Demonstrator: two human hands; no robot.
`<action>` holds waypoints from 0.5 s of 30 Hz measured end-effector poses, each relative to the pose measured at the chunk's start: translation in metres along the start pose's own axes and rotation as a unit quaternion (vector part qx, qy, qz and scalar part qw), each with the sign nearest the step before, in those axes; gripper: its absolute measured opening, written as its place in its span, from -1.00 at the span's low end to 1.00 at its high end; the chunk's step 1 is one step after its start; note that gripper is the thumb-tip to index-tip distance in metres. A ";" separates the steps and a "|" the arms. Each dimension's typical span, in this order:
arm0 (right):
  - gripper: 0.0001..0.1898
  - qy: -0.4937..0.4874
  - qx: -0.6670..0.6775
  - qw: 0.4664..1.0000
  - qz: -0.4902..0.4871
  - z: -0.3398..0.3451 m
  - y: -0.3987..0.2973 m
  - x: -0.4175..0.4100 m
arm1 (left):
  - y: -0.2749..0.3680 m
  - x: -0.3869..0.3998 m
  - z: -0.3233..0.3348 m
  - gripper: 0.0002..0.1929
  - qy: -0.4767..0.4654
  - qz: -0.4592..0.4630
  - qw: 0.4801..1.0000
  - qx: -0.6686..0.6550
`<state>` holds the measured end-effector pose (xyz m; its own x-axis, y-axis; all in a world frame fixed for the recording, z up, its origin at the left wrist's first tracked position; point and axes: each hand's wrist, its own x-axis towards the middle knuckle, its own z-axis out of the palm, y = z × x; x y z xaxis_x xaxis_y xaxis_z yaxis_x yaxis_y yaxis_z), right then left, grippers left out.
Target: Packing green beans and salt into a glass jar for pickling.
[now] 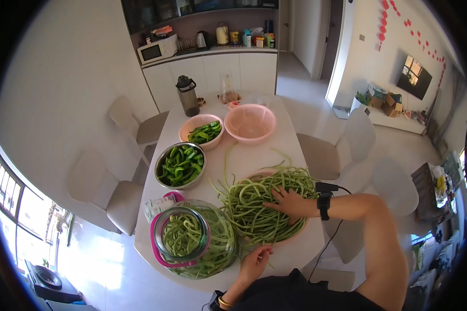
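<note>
My right hand (287,205) lies on a tangled heap of long green yardlong beans (253,198), its fingers spread over them. The beans overflow a pink plastic basin (292,241), whose rim shows only in places. Just in front of the basin, my left hand (255,262) is loosely curled; whether anything thin is in its fingers cannot be made out. To the left stands a large glass jar (227,252) with a pink carrying handle (154,241). Its wide mouth is uncovered, and coiled long beans (183,235) fill much of it.
Green peppers fill a steel bowl (158,177) and partly fill a pink basin (185,130). Another pink basin (250,122) and a dark water bottle (188,97) stand farther back. A white plastic packet (157,206) lies behind the jar. Chairs (126,202) flank the white table (218,163).
</note>
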<state>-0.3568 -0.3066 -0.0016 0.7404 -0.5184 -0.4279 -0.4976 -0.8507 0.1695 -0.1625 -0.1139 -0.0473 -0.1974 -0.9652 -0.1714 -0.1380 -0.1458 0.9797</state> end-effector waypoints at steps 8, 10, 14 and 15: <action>0.09 -0.014 0.037 0.999 -0.010 0.006 0.016 0.017 | -0.006 0.005 -0.001 -0.80 0.008 0.029 0.999 0.025; 0.05 -0.006 0.032 0.999 0.008 0.003 0.011 0.018 | -0.012 0.005 -0.001 -0.80 0.015 0.049 0.999 -0.003; -0.12 -0.023 0.032 0.997 0.061 0.004 0.006 0.020 | -0.009 0.003 -0.003 -0.80 -0.001 0.060 0.998 -0.019; -0.18 -0.021 0.036 0.998 0.049 0.003 0.007 0.019 | -0.006 0.002 -0.004 -0.79 -0.008 0.054 0.998 -0.009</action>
<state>-0.3475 -0.3221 -0.0118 0.6675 -0.5940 -0.4490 -0.5994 -0.7864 0.1493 -0.1583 -0.1155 -0.0528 -0.2258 -0.9719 -0.0665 -0.0985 -0.0452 0.9941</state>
